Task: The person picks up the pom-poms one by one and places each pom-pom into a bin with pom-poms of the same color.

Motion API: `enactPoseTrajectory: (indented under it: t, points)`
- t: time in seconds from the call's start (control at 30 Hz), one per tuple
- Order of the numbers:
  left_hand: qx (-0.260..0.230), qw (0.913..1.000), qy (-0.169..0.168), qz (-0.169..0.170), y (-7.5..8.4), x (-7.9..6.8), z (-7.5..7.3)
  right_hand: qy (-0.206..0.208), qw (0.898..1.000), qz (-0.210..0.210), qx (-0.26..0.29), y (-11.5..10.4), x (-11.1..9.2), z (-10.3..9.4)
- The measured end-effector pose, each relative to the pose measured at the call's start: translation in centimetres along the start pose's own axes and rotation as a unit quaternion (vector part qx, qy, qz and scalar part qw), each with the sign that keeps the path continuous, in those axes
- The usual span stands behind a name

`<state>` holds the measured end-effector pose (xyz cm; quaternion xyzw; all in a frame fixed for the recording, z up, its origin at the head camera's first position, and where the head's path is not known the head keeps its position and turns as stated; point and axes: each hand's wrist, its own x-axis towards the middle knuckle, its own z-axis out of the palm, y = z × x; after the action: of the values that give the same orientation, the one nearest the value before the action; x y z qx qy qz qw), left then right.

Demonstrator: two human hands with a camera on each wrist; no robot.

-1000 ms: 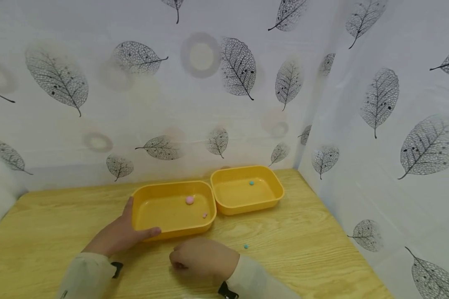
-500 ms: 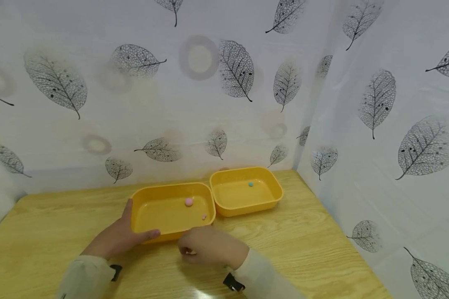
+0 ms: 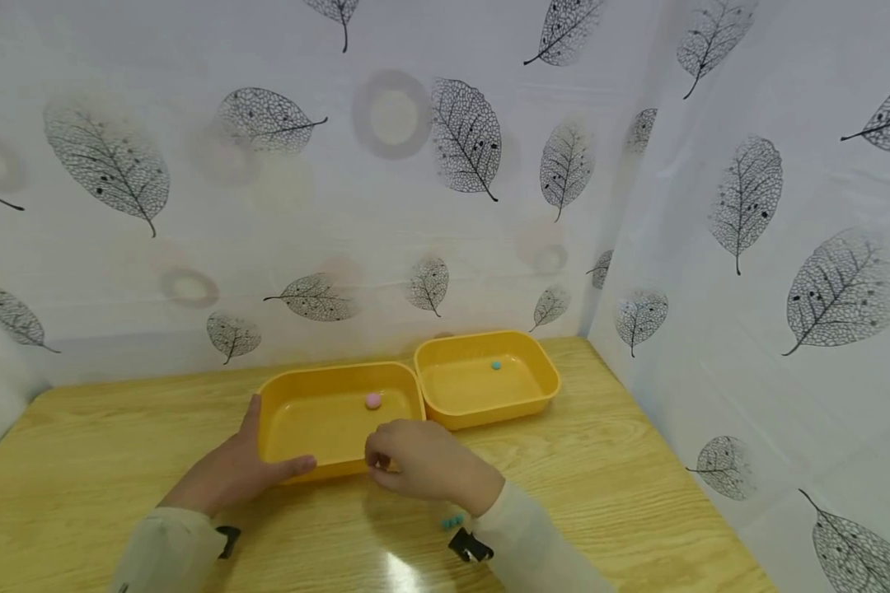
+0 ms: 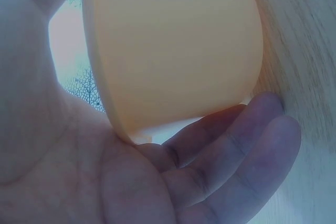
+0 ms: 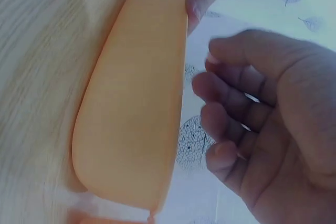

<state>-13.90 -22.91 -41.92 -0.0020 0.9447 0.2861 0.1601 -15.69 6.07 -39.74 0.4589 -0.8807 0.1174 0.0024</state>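
My left hand point(image 3: 230, 465) holds the left end of the larger yellow tray point(image 3: 311, 372), its thumb along the front wall. In the left wrist view its fingers point(image 4: 231, 145) curl round the tray's end. My right hand point(image 3: 430, 463) is raised at the front right of this tray, overlapping its rim. Thumb and index finger pinch a small pale-pink bead point(image 5: 211, 58), mostly hidden by the fingertips; the other fingers are curled. Inside the tray lies a pink ball point(image 3: 372, 400). Small blue beads point(image 3: 452, 521) lie on the table beside the right wrist.
A smaller yellow tray point(image 3: 489, 409) stands against the larger one's right side, with a blue bead point(image 3: 496, 365) in it. Leaf-patterned white curtains point(image 3: 304, 206) enclose the back and right of the wooden table point(image 3: 601, 478).
My right hand has risen from the table in front of the larger tray, moving forward and right to its rim. Blue beads now show beside its wrist. The left hand keeps its grip.
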Motion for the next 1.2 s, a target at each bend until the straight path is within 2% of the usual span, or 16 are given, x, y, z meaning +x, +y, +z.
enactPoseTrajectory:
  t: [0.17,0.3,0.4,0.53,0.8,1.2]
  points:
    - [0.001,1.0000,0.000,-0.001,0.1,0.0,0.0,0.064,0.997,0.035,-0.013,0.7,-0.1,-0.2]
    - [0.002,1.0000,-0.001,-0.006,0.1,0.0,0.0,0.125,0.991,0.043,-0.027,1.4,-0.1,0.1]
    - [0.004,0.9999,-0.001,-0.010,0.0,0.0,0.0,0.154,0.987,0.044,-0.026,1.7,-0.1,0.2]
    - [0.004,0.9999,-0.005,-0.012,0.0,0.0,0.1,0.162,0.985,0.051,-0.018,2.0,-0.2,0.3]
    - [0.001,0.9999,-0.011,-0.011,0.0,0.1,0.0,0.159,0.983,0.096,-0.004,2.5,-0.2,0.3]
    - [0.004,1.0000,-0.002,-0.003,-0.2,0.0,0.1,0.175,0.978,0.111,-0.002,3.3,-0.2,0.9]
